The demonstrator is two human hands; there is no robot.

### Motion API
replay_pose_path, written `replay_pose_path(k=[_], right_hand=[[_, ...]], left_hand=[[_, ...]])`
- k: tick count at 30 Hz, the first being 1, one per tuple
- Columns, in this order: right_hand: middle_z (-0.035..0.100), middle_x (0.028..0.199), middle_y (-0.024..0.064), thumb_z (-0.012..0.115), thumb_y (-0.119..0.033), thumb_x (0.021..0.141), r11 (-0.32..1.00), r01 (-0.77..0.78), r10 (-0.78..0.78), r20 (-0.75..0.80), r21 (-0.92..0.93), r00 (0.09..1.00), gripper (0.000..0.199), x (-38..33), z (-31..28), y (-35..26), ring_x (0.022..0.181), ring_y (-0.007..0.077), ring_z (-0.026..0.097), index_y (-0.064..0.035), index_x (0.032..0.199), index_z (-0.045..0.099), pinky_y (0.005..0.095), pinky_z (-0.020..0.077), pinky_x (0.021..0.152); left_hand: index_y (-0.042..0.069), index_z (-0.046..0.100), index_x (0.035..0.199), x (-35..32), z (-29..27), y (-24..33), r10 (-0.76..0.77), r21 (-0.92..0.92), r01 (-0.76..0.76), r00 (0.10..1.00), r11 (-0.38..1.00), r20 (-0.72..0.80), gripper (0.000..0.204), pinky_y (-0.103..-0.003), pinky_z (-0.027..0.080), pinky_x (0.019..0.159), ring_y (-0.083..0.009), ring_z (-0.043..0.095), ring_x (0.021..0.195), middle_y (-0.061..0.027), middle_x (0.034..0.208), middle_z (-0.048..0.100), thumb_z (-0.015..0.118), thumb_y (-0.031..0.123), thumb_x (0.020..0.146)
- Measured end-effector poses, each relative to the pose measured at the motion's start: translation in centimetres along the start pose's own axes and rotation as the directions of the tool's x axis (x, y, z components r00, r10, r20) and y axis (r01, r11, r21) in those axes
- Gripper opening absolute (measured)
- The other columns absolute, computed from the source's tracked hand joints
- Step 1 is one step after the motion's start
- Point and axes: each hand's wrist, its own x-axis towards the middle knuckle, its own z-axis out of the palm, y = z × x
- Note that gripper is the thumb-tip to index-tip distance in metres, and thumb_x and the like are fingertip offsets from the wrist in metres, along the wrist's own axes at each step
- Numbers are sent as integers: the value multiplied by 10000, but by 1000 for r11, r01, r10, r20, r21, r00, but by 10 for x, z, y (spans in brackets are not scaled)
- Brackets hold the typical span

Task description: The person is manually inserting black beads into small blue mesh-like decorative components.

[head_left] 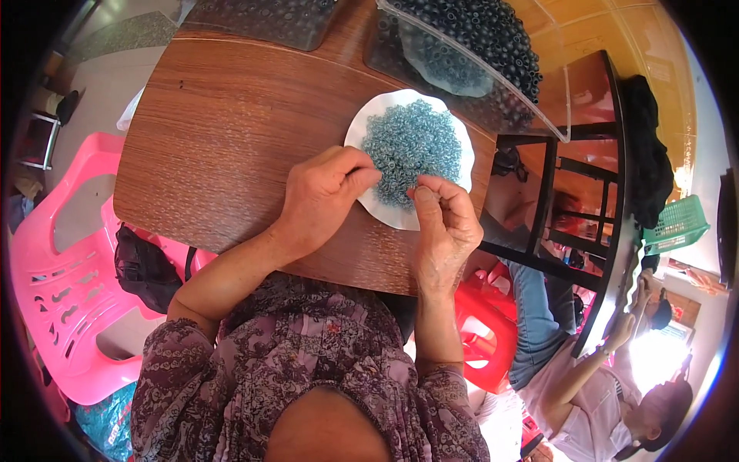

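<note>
A white plate with a wavy rim lies on the wooden table, heaped with small translucent blue-grey rings. My left hand is over the plate's left edge, thumb and forefinger pinched together. Over the near right rim is my right hand, its thumb pressed against the forefinger and the other fingers curled. Whatever sits between the fingertips of either hand is too small or hidden to make out. The two pinches are a short way apart, just above the near side of the heap.
Beyond the plate stands a clear plastic bin with many black rings. Another clear bin is at the table's far left. A pink chair stands left, a red stool right. A person sits at a neighbouring table.
</note>
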Motion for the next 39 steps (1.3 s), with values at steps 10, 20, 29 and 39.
replay_pose_path(k=[10, 20, 29, 39], right_hand=[[574, 842, 21, 630, 72, 795, 996, 76, -74, 35, -44, 997, 142, -9, 0, -3, 730, 73, 479, 19, 926, 639, 196, 400, 696], [600, 884, 67, 662, 84, 760, 942, 312, -295, 139, -126, 945, 143, -13, 6, -9, 771, 128, 540, 9, 881, 644, 243, 443, 686], [606, 864, 77, 657, 113, 725, 829, 415, -363, 204, -376, 909, 186, -18, 7, -19, 745, 135, 548, 28, 889, 636, 235, 447, 668], [607, 834, 85, 683, 111, 695, 717, 538, -473, 257, -444, 843, 184, -16, 3, -21, 733, 149, 554, 13, 846, 646, 243, 454, 636]], left_hand=[[7, 630, 1017, 1, -25, 17, -399, -686, 621, 779, 380, 484, 184, -152, 291, 457, -12, 376, 506, -68, 783, 632, 582, 131, 889], [8, 615, 1034, -13, -20, 16, -346, -746, 635, 759, 202, 552, 186, -152, 297, 456, -15, 384, 514, -79, 835, 654, 608, 79, 862], [16, 633, 980, -18, -11, 20, -394, -692, 637, 764, 339, 510, 156, -145, 304, 465, -5, 438, 551, 12, 728, 606, 636, 57, 830], [19, 631, 951, -20, -7, 23, -376, -725, 627, 769, 284, 518, 119, -157, 291, 455, -9, 400, 520, 30, 704, 572, 625, 44, 835]])
